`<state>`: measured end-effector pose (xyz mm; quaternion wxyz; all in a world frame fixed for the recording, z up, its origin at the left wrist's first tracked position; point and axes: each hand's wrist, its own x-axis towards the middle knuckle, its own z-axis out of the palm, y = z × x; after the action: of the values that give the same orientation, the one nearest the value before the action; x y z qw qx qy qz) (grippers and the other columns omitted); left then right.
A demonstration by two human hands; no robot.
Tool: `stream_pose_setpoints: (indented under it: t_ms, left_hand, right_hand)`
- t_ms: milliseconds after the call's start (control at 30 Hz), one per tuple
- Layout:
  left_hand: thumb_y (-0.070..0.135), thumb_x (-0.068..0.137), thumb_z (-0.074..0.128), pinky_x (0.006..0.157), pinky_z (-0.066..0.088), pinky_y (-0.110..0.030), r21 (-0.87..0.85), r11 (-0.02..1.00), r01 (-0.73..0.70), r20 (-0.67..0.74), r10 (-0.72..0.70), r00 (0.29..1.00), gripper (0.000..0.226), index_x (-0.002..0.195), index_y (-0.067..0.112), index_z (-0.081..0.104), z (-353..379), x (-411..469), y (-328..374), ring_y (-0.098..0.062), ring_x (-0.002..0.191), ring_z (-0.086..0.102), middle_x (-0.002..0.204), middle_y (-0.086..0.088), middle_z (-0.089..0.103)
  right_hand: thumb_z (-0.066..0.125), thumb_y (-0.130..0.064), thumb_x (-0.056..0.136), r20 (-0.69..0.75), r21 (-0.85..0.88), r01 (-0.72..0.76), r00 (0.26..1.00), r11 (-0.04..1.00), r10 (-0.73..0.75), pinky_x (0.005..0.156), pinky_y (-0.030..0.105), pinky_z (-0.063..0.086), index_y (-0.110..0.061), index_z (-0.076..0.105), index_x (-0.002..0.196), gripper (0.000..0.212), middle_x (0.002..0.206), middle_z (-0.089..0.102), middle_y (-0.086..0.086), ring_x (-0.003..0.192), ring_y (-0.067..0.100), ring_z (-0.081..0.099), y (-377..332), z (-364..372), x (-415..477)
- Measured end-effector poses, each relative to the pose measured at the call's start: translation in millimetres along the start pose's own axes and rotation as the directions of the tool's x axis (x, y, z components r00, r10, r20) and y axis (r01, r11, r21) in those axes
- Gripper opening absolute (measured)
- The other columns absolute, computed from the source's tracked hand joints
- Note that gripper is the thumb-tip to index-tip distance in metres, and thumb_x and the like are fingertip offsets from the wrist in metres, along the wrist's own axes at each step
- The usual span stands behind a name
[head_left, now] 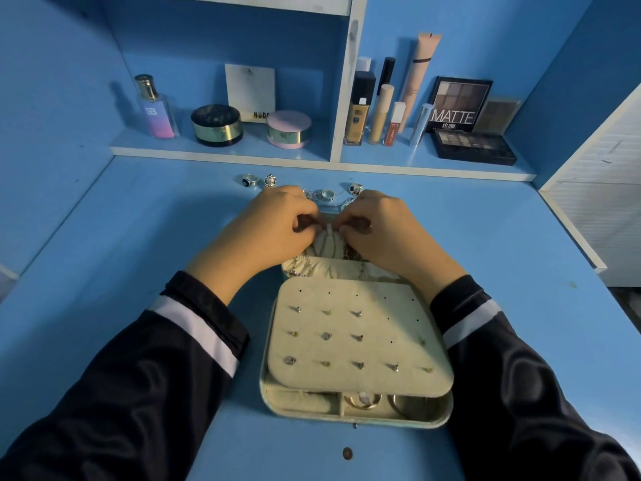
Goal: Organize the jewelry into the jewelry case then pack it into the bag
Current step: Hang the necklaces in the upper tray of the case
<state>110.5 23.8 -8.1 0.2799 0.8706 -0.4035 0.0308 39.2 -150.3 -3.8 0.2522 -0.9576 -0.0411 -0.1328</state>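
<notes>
**kay_pins:** Where's the case sitting?

**mossy42:** The pale green rounded-square jewelry case (pixel 347 421) lies open in the middle of the blue counter (pixel 104 237). A cream felt earring panel (pixel 357 341) dotted with little studs is folded down over the near half. Under its near edge you can see compartments, and one holds a gold ring (pixel 362 401). The far half is the lid, with a gathered cream pocket (pixel 322 269).

**kay_pins:** And the hands?

**mossy42:** Both are over the lid. The left hand (pixel 274 230) and right hand (pixel 385 234) meet almost knuckle to knuckle. The fingers (pixel 305 222) of each are curled in tight, pinching the top end of a silver chain (pixel 328 244) that runs down the lining into the pocket. The fingertips hide whatever it attaches to up there, so I can't tell. The sleeves are dark with a white stripe (pixel 194 328).

**kay_pins:** Anything loose?

**mossy42:** Yeah, just beyond the hands on the far side of the counter. There's a silver ring with a black face (pixel 250 181) to the left and a plain silver band (pixel 327 194) between the knuckles, sitting on some tangled chain. The shelf (pixel 222 152) behind has a purple-to-pink perfume bottle (pixel 155 107) at far left and a black MATTE eyeshadow palette (pixel 458 104) on the right.
</notes>
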Motion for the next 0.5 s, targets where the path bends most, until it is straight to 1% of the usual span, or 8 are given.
stream_pose_setpoints:
  t_ms: [133,200,300,400,500]
  left_hand:
    - [0.018,0.087,0.072,0.072,0.043,-0.028,-0.055,0.998,-0.001,0.066,0.004,0.998,0.009,0.094,0.019,0.077,-4,-2,-1,-0.010,0.074,0.052,0.088,0.002,0.059]
    - [0.020,0.085,0.074,0.073,0.043,-0.023,-0.079,0.997,0.000,0.104,0.008,0.995,0.007,0.092,0.020,0.077,-9,-3,-2,-0.006,0.077,0.054,0.088,0.003,0.061]
    - [0.020,0.085,0.075,0.080,0.045,-0.022,-0.118,0.993,0.027,0.184,-0.005,0.983,0.009,0.091,0.027,0.076,-21,-5,-4,-0.001,0.085,0.058,0.094,0.008,0.064]
    - [0.023,0.084,0.076,0.091,0.047,-0.028,-0.157,0.985,0.064,0.272,-0.019,0.962,0.015,0.088,0.037,0.074,-32,-8,-3,0.000,0.094,0.060,0.100,0.011,0.067]
    - [0.026,0.081,0.079,0.097,0.046,-0.036,-0.186,0.977,0.100,0.340,-0.031,0.940,0.015,0.082,0.041,0.074,-39,-11,0,-0.002,0.098,0.061,0.097,0.016,0.070]
  right_hand:
    - [0.065,-0.001,0.082,0.038,0.034,-0.013,0.999,0.999,0.012,0.067,0.004,0.035,-0.010,0.076,0.086,0.015,0.079,0.053,-0.003,0.069,-0.003,0.045,-1,-4,-3]
    - [0.066,-0.003,0.083,0.065,0.050,-0.022,0.998,0.998,0.019,0.066,0.004,0.035,-0.011,0.076,0.087,0.013,0.078,0.053,-0.007,0.069,-0.003,0.046,-1,-7,-4]
    - [0.068,-0.007,0.084,0.089,0.091,-0.047,0.995,0.995,0.039,0.065,0.005,0.036,-0.015,0.076,0.088,0.012,0.076,0.054,-0.014,0.066,-0.002,0.048,-2,-13,-5]
    - [0.070,-0.010,0.085,0.133,0.179,-0.082,0.989,0.981,0.058,0.064,0.006,0.037,-0.017,0.076,0.089,0.010,0.078,0.062,-0.014,0.065,-0.005,0.050,-2,-21,-7]
    - [0.076,-0.014,0.082,0.216,0.267,-0.091,0.976,0.959,0.033,0.065,0.008,0.040,-0.019,0.077,0.088,0.008,0.075,0.064,-0.014,0.064,-0.003,0.052,-5,-26,-11]
